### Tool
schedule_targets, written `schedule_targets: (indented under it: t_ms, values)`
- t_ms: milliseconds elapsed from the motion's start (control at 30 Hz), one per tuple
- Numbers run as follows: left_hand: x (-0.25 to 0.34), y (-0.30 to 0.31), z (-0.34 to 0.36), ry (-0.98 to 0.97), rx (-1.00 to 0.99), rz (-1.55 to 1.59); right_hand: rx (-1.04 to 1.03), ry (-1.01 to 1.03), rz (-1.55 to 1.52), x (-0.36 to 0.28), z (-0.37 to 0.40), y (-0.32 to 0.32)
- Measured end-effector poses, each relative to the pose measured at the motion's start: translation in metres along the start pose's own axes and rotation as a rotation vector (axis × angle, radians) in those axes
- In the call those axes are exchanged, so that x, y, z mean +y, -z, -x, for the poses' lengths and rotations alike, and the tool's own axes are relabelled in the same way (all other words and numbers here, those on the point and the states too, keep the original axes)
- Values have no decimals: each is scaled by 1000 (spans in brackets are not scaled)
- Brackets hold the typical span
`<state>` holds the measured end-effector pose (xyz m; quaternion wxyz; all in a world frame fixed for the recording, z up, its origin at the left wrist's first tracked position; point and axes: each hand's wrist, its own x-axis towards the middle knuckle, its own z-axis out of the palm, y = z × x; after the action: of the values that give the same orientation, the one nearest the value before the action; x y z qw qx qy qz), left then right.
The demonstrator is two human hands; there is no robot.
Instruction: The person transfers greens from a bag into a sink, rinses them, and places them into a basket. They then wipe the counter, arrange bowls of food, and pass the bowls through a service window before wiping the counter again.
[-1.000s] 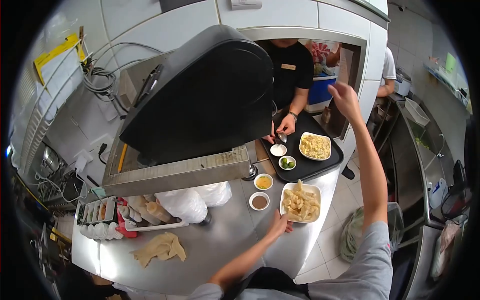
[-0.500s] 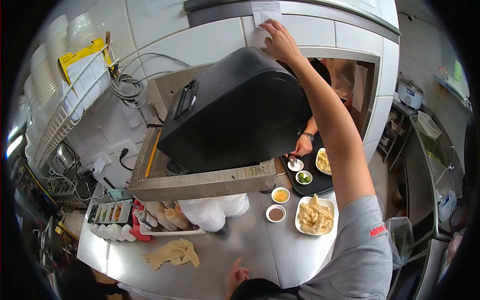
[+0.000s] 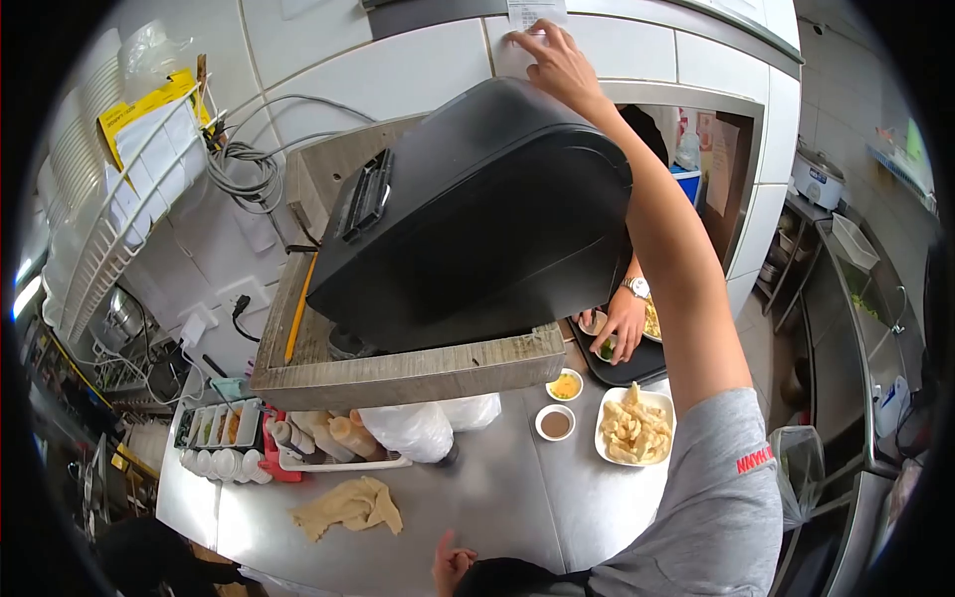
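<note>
My right hand is raised over the top of a big black machine casing, fingers apart, with the fingertips just below a printed paper slip on the wall rail. Low at the front edge of the steel counter, my left hand has its fingers loosely bent and apart, holding nothing. Under my right arm stand a square white dish of fried wrappers, a small bowl of brown sauce and a small bowl of yellow-orange sauce.
Through the wall hatch, another person's hand with a watch reaches over a black tray. A concrete-like ledge carries the casing. On the counter lie a tan cloth, a bottle bin and plastic bags.
The other person's hand has moved over the small bowl of green fruit on the tray. My left hand's fingers have bent more. My right hand stays near the slip.
</note>
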<state>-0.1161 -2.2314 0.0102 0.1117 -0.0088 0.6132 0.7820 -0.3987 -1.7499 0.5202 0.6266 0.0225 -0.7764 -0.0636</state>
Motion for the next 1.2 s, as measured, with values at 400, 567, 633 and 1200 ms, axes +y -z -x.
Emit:
schedule_targets:
  t_ms: [400, 567, 633, 1200]
  values:
    - [2, 5, 0, -41, -22, -70, -23, -9, -119, 6, 0, 4]
    - [2, 5, -1, -27, -50, -106, -17, -73, -87, 3, -5, 4]
    - [-4, 7, -4, -39, -21, -102, -12, -71, -64, 3, -7, 2]
    - [-13, -1, 3, -101, 63, -38, -292, -82, -70, 6, -26, 25]
